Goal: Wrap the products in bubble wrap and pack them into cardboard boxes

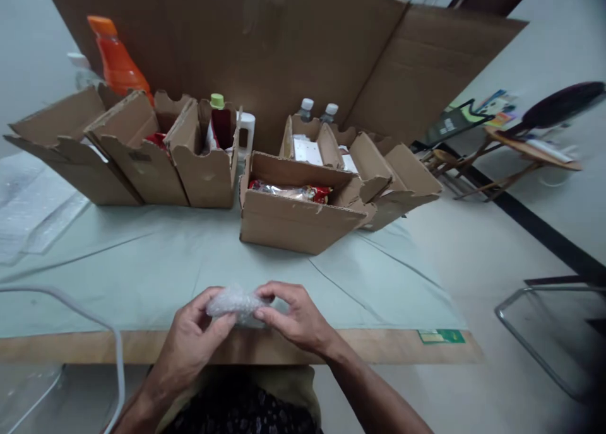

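Between my two hands is a small bundle of bubble wrap [234, 303], held just above the front edge of the table. My left hand [196, 330] pinches its left end between thumb and fingers. At the right end, my right hand [293, 317] grips it with thumb and forefinger. Whatever lies inside the wrap, if anything, cannot be made out. Beyond my hands stands an open cardboard box [293, 216] with a shiny red-and-clear packet [291, 192] in it.
Several more open cardboard boxes [161, 175] line the back of the table, before a tall cardboard panel [265, 55]. An orange bottle [120, 62] rises behind them. Flat bubble wrap sheets [33, 200] lie at left, near a pale cable [111, 333]. A metal-framed chair [521, 339] is at right.
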Demonstrator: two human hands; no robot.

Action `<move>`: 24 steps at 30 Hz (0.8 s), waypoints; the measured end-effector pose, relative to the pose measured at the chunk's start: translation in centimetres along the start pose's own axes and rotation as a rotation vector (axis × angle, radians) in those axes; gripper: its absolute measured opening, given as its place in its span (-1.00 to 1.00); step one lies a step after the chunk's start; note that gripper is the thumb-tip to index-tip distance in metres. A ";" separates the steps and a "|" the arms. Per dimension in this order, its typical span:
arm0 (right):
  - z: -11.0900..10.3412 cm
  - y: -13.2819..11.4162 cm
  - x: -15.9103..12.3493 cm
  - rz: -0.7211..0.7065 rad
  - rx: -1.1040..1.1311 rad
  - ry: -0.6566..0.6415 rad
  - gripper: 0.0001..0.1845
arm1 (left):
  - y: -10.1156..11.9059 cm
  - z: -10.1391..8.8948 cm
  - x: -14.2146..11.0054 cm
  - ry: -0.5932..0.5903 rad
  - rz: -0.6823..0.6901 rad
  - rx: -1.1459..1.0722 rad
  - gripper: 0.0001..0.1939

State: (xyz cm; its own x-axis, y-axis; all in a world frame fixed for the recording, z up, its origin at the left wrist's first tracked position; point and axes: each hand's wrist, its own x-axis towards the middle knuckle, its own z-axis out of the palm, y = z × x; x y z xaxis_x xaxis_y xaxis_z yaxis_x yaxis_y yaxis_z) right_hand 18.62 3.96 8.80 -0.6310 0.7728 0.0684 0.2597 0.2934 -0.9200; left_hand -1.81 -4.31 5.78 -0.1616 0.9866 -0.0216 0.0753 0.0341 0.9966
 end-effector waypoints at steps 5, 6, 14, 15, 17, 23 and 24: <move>-5.6 -2.4 -1.2 -0.100 -0.052 0.139 -0.88 | 4.0 0.9 3.9 0.085 0.439 0.344 -0.39; -7.0 -2.9 -1.4 -0.132 -0.071 0.199 -0.88 | 4.9 1.3 5.3 0.157 0.538 0.440 -0.31; -17.0 -4.1 0.2 -0.276 -0.332 0.697 -0.80 | 6.8 3.3 12.2 0.279 0.772 0.612 -0.81; -17.6 -4.2 0.5 -0.274 -0.374 0.726 -0.80 | 6.4 3.4 11.9 0.275 0.773 0.570 -0.84; -18.4 -4.5 1.1 -0.279 -0.456 0.733 -0.82 | 5.5 3.4 11.0 0.273 0.770 0.500 -0.80; -18.4 -6.3 4.5 -0.346 -0.733 0.386 -0.91 | 4.2 3.6 10.6 0.246 0.760 0.406 -0.70; -18.4 -6.5 5.2 -0.332 -0.747 0.328 -0.89 | 4.2 3.7 10.7 0.241 0.757 0.398 -0.70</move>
State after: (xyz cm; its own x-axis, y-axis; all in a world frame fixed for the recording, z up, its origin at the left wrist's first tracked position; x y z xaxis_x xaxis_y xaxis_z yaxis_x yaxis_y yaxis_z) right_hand 27.10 16.44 22.21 -0.5470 0.6713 0.5001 0.5830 0.7342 -0.3479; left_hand 0.37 7.02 9.47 -0.1297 0.7082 0.6940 0.5750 -0.5165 0.6345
